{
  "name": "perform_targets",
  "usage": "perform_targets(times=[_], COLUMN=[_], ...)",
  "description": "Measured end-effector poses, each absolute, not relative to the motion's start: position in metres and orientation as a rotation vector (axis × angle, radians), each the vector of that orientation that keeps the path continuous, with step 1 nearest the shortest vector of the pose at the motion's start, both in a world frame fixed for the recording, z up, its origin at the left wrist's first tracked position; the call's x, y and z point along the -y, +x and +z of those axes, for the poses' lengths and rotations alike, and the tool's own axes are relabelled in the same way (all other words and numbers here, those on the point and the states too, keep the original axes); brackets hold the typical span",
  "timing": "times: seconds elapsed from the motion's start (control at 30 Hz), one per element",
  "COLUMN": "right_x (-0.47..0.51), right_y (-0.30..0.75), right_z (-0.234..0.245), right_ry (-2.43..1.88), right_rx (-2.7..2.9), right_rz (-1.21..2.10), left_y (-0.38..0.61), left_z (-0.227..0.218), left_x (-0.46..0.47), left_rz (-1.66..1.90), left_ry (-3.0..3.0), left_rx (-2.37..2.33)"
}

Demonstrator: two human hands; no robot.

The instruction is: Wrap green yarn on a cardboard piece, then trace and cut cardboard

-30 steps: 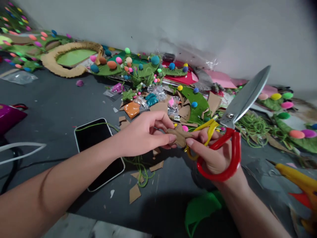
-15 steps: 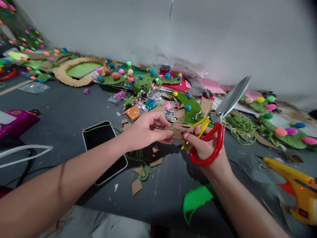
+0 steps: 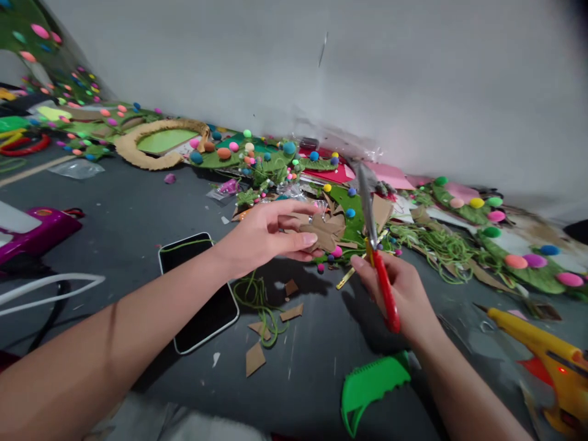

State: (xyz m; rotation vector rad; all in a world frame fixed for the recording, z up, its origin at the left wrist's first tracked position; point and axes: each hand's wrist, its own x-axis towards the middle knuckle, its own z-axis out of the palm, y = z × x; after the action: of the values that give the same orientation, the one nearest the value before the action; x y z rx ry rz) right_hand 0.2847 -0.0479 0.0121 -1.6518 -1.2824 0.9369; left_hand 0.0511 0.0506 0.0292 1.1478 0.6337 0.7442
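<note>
Over the middle of the table, my left hand [image 3: 271,236] pinches a small brown cardboard cutout [image 3: 325,233] with pointed, petal-like edges between thumb and fingers. To its right, my right hand [image 3: 395,282] is closed around the red handle of a pair of scissors [image 3: 389,294]. The blades point up and away from me, apart from the cardboard. Small cardboard scraps [image 3: 255,359] and a loose bunch of green cord [image 3: 252,297] lie below my left hand. A phone [image 3: 202,324] with a dark screen is partly hidden beneath my left forearm.
A yellow glue gun [image 3: 546,343] with a lit red light lies at the right. Near the front edge is a green comb-like tool [image 3: 374,386]. Leaf shapes with pompoms and a tan ring [image 3: 131,153] line the wall. A purple device [image 3: 41,229] sits at left.
My right hand has let go of the cardboard and moved a little right and down. The scissors have turned more upright and edge-on. My left hand still holds the cutout, now showing more of its face.
</note>
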Motion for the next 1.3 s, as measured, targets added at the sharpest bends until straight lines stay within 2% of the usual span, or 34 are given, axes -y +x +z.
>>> perform_targets(times=[0.53, 1.3], right_x=[0.061, 0.061], right_y=[0.281, 0.285], right_z=[0.015, 0.017], right_ry=[-1.782, -1.649], right_rx=[1.572, 1.727], right_rz=[1.029, 1.141], left_y=[0.048, 0.048], left_z=[0.028, 0.03], left_x=[-0.054, -0.052], left_rz=[0.817, 0.796], left_ry=[1.158, 1.124], left_rx=[-0.571, -0.545])
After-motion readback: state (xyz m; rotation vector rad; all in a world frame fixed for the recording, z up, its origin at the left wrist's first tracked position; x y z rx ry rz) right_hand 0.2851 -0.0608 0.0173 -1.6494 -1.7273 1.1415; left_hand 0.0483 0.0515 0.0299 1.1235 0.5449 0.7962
